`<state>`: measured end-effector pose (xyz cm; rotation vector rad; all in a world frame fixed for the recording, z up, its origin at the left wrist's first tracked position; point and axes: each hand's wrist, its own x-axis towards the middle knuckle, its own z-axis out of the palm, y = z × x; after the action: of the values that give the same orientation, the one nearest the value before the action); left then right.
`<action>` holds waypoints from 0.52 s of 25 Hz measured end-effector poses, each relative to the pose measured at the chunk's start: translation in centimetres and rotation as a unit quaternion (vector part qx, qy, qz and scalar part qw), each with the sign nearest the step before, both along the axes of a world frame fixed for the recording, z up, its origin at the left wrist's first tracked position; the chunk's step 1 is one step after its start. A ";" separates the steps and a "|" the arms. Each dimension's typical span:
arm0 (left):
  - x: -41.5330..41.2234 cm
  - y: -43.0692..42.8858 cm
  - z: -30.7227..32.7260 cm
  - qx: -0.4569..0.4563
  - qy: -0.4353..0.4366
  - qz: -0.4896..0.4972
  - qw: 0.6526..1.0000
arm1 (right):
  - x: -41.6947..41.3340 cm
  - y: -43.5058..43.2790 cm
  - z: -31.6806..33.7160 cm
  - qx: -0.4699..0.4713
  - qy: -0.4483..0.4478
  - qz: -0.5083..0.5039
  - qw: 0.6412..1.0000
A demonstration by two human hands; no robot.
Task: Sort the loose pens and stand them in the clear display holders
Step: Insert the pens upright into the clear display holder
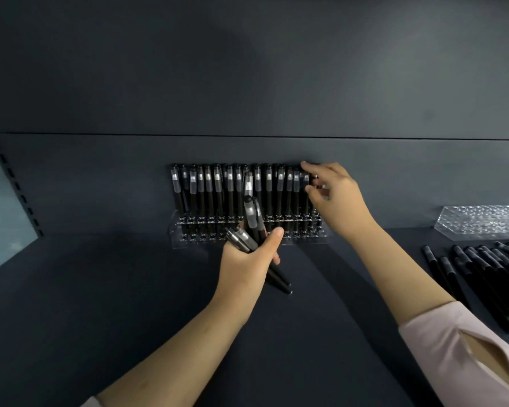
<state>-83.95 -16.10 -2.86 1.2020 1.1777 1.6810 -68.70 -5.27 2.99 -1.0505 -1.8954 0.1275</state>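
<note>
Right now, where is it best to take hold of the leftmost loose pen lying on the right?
Pinch the leftmost pen at mid-barrel, from above and from its left. It lies flat on the shelf, its left side free, while other pens crowd its right. The right hand is nearer, though it pinches a pen in the holder; the left hand grips a bundle.

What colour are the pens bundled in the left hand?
The pens are black with translucent grey caps, head view.

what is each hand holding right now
Left hand: grips a bundle of black clear-capped pens.
Right hand: pinches the end black pen in the clear plastic holder.
</note>
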 end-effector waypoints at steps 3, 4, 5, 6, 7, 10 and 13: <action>-0.1 -0.2 0.5 0.007 -0.027 -0.020 0.999 | 0.0 -0.4 0.0 -0.003 0.009 -0.003 1.000; -0.2 -0.2 0.7 0.016 -0.027 -0.021 0.999 | -0.1 -0.8 0.2 0.003 0.022 -0.005 1.000; -0.3 -0.2 0.8 0.025 -0.019 -0.016 0.999 | -0.1 -1.2 0.5 0.010 0.039 -0.003 0.999; -0.4 -0.2 0.9 0.030 -0.011 -0.012 0.999 | -0.2 -1.7 1.0 0.015 0.058 0.007 0.998; -0.5 -0.2 1.0 0.034 -0.006 -0.005 0.999 | -0.3 -2.2 1.5 0.014 0.075 0.027 0.997; -0.6 -0.2 1.3 0.029 0.007 0.013 0.999 | -0.9 -4.3 3.0 -0.065 0.107 0.143 0.982; -0.2 0.1 1.4 0.003 0.007 0.022 1.000 | -1.7 -5.9 3.6 -0.132 0.083 0.226 0.962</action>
<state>-84.18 -16.03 -1.46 1.2006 1.2161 1.7111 -70.43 -11.20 6.63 -0.7293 -1.9680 0.7249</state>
